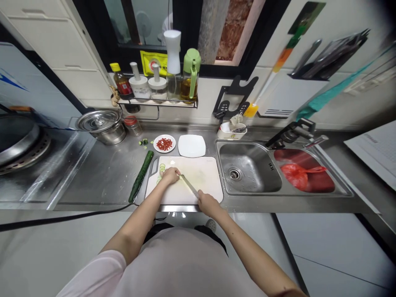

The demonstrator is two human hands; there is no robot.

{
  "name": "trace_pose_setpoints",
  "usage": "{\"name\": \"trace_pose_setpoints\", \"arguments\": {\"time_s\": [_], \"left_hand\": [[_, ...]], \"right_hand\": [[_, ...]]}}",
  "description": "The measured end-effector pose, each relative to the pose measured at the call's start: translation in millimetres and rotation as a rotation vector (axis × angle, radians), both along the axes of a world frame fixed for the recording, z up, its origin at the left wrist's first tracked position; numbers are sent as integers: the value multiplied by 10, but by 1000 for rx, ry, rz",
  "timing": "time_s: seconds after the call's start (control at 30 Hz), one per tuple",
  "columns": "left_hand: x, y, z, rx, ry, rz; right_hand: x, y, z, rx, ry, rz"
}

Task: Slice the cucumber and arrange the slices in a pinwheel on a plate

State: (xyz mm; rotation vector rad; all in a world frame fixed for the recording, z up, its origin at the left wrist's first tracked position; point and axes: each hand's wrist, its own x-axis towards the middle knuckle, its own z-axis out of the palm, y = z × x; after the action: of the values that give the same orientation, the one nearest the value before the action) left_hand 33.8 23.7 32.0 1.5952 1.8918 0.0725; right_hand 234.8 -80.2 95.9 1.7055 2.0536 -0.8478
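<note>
A knife (189, 186) lies slantwise over the white cutting board (207, 171), its handle gripped in my right hand (208, 203). At the blade's tip is my left hand (170, 176), fingers drawn together; what they pinch, if anything, is too small to make out. Pale green cucumber slices (162, 167) sit on the board's left side, partly covered by that hand. Left of the board rests an uncut length of cucumber (141, 175). Behind the board stand a round plate of chopped red pieces (165, 143) and a plain white plate (192, 146).
To the right is a steel sink (250, 165), with a red plastic bag (297, 175) in its second basin. A lidded steel pot (107, 128) and a red-capped jar (133, 125) stand at the back left. Seasoning bottles fill a wall rack (157, 101). A wok (18, 138) sits far left.
</note>
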Motion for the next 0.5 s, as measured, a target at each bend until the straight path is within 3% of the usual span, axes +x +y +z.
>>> {"name": "trace_pose_setpoints", "arguments": {"time_s": [0.2, 0.5], "left_hand": [[44, -35, -2, 43, 46, 11], [102, -81, 37, 67, 37, 38]], "right_hand": [[49, -107, 39, 17, 17, -23], [207, -192, 244, -83, 23, -90]]}}
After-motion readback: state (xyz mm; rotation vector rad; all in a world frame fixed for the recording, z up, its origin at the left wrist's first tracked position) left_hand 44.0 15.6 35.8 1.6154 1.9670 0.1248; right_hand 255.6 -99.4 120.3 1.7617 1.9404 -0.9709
